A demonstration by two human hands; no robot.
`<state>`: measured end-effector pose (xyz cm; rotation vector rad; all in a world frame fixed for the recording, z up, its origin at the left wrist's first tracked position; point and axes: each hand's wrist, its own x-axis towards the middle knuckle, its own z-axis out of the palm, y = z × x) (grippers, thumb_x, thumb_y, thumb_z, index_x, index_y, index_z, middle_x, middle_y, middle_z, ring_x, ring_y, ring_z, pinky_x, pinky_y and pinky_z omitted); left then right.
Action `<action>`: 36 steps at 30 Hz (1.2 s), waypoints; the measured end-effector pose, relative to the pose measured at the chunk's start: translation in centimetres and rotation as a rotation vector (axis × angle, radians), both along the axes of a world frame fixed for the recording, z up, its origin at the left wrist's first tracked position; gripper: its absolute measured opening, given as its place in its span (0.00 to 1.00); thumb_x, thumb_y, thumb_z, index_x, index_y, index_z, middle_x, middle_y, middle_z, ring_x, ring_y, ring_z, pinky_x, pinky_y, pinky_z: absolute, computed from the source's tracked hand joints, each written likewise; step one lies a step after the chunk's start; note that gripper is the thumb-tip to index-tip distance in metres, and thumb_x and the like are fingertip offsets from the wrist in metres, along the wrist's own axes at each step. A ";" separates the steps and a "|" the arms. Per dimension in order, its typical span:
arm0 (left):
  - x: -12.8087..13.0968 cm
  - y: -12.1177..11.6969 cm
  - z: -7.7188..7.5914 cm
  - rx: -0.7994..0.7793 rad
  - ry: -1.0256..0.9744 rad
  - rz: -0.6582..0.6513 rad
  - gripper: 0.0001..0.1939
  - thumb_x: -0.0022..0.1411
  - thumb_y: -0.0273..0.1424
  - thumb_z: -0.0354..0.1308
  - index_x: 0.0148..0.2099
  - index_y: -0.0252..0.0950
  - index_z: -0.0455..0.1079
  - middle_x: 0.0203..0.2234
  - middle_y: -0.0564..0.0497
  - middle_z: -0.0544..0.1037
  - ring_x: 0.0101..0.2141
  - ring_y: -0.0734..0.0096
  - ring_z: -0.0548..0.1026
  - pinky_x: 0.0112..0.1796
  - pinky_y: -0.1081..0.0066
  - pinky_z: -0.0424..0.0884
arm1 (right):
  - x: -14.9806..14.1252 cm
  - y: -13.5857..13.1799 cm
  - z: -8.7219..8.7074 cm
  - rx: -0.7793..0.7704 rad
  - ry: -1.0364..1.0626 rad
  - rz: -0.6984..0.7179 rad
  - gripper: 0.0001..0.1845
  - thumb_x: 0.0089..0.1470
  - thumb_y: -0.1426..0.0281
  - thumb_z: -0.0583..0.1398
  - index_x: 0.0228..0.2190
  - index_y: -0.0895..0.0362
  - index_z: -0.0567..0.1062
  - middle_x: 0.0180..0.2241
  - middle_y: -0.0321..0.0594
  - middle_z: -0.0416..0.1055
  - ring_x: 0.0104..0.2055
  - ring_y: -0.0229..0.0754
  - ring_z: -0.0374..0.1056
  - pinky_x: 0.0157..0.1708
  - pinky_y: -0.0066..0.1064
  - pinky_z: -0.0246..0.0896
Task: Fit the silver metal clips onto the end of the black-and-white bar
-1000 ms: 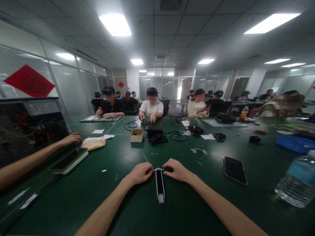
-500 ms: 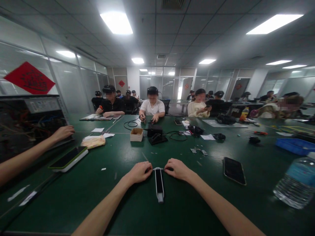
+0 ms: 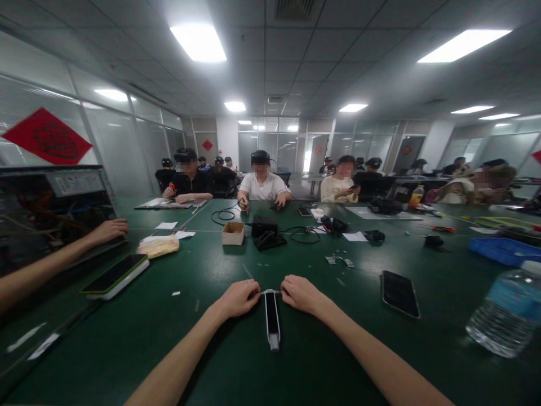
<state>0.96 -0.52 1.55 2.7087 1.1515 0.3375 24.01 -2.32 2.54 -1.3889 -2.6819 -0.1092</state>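
A slim white-framed piece [image 3: 272, 318] with a long dark middle and a grey near end lies on the green table in front of me. Thin grey bits stick out sideways from its far end. My left hand [image 3: 240, 297] is closed, fingertips pinching at the left bit. At the right bit, my right hand [image 3: 301, 292] pinches in the same way, its fingers curled. Both hands rest low over the table. The fingertips partly hide the outer ends of the bits.
A phone [image 3: 400, 294] and a water bottle [image 3: 505, 310] stand to the right. At left are a green-edged device [image 3: 114, 275], another person's hand [image 3: 110, 229] and an opened computer case [image 3: 63, 197]. Ahead are a small box [image 3: 233, 233], a black device [image 3: 266, 231] and small scraps [image 3: 338, 260].
The view has shifted slightly. My hands keep nearly the same pinch at the piece's far end. Across the table, a person's hand has moved away from the black device.
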 end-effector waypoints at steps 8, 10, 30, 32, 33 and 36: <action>0.1 0.1 -0.5 0.011 -0.005 0.022 0.07 0.63 0.30 0.48 0.38 0.37 0.66 0.32 0.51 0.73 0.32 0.71 0.70 0.32 0.74 0.63 | -0.1 0.1 0.1 -0.080 0.088 -0.034 0.06 0.54 0.75 0.55 0.31 0.61 0.72 0.33 0.43 0.69 0.34 0.40 0.65 0.33 0.27 0.60; 0.1 0.1 -0.5 0.005 -0.010 0.028 0.07 0.63 0.30 0.48 0.37 0.37 0.66 0.32 0.51 0.73 0.32 0.71 0.70 0.32 0.74 0.63 | 0.3 0.2 -0.3 -0.117 0.189 -0.038 0.04 0.52 0.75 0.57 0.30 0.61 0.72 0.32 0.42 0.69 0.33 0.39 0.65 0.32 0.27 0.60; 0.1 -0.5 0.2 0.019 0.027 0.039 0.05 0.61 0.29 0.49 0.37 0.37 0.66 0.31 0.52 0.73 0.31 0.72 0.70 0.32 0.75 0.63 | 1.5 0.7 -2.3 -0.207 0.606 0.066 0.06 0.52 0.70 0.58 0.30 0.59 0.75 0.30 0.38 0.70 0.30 0.36 0.66 0.31 0.26 0.63; 0.1 -0.7 0.1 0.040 0.026 0.031 0.05 0.61 0.29 0.50 0.37 0.37 0.67 0.31 0.52 0.73 0.31 0.72 0.71 0.32 0.75 0.63 | 1.5 0.7 -2.4 -0.202 0.609 0.062 0.06 0.51 0.70 0.58 0.28 0.58 0.75 0.29 0.38 0.70 0.30 0.36 0.66 0.31 0.27 0.62; 0.1 -0.7 0.1 0.044 0.033 0.024 0.05 0.61 0.29 0.50 0.38 0.37 0.67 0.31 0.52 0.73 0.31 0.72 0.71 0.31 0.75 0.63 | 1.5 0.7 -2.4 -0.206 0.606 0.057 0.07 0.51 0.69 0.58 0.28 0.58 0.75 0.29 0.38 0.70 0.30 0.37 0.66 0.30 0.27 0.62; 0.1 -0.6 -0.1 0.056 0.043 0.029 0.06 0.61 0.31 0.50 0.38 0.38 0.67 0.31 0.53 0.73 0.30 0.72 0.71 0.30 0.75 0.63 | 1.5 0.6 -2.2 -0.248 0.594 0.057 0.07 0.52 0.68 0.58 0.28 0.58 0.74 0.30 0.38 0.71 0.30 0.37 0.66 0.31 0.27 0.63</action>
